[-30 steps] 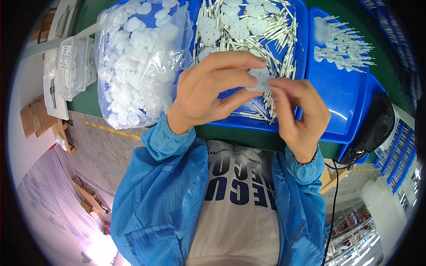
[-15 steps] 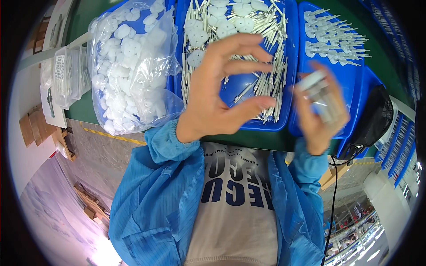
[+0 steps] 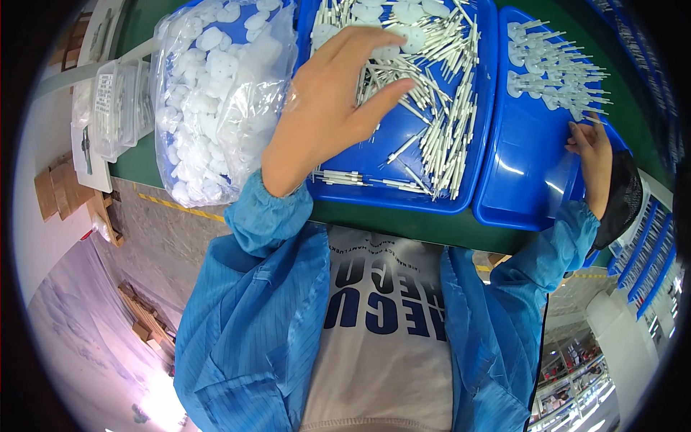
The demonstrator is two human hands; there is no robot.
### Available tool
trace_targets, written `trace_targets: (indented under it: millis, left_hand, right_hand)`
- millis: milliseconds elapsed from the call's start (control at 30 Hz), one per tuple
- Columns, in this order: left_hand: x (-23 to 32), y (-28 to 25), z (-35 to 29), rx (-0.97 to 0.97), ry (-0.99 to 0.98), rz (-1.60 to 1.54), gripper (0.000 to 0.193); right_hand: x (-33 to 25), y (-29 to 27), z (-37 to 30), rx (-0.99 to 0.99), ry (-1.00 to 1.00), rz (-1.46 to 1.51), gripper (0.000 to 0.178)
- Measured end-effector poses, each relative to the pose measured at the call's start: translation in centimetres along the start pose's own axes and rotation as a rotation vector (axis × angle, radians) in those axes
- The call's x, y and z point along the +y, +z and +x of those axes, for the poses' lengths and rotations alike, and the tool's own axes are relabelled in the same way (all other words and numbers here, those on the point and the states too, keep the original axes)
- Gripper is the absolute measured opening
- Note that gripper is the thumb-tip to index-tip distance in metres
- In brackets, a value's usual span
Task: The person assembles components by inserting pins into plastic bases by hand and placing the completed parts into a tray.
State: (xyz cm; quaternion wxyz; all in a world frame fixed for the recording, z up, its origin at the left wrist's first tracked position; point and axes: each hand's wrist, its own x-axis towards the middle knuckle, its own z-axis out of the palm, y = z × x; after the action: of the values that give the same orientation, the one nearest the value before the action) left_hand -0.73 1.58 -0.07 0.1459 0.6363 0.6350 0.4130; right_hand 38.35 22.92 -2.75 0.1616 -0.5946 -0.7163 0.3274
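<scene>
Grip of the left hand [image 3: 317, 108] spreads wide, thumb and fingers well apart with nothing between them, above a blue rectangular plastic tray [image 3: 353, 156]. Its fingertips are near translucent white rounded plastic discs [image 3: 414, 39] that lie toward the tray's far side; whether they touch one cannot be told. Thin straight white rods [image 3: 450, 155] are strewn in the same tray, thickest along its right side, and a few lie at its near edge.

Right hand [image 3: 594, 155] has its fingers bent at the right edge of a second blue plastic tray [image 3: 522, 144], just beside the nearest of the white disc-and-rod pieces [image 3: 551, 68]. These pieces lie packed together in that tray's far part, rods pointing right. Whether this grip pinches one cannot be told.

Left of the rods, a clear crinkled plastic bag [image 3: 266, 108] holds more white discs. Both trays and the bag are on a dark green tabletop [image 3: 403, 225], and a black mesh pouch [image 3: 625, 191] sits beside the right wrist.
</scene>
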Motion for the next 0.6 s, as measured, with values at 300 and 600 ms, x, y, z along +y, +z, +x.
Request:
trace_targets:
  millis: [300, 600]
  left_hand:
    - [-1.8, 4.9, 1.3, 0.035, 0.212, 0.264, 0.064]
    - [0.0, 2.6, 0.2, -0.006, -0.098, 0.013, 0.039]
  right_hand:
    - [-14.4, 2.3, -8.5, 0.347, -0.218, -0.087, 0.019]
    - [-16.0, 12.0, -6.6, -0.108, -0.635, -0.109, 0.011]
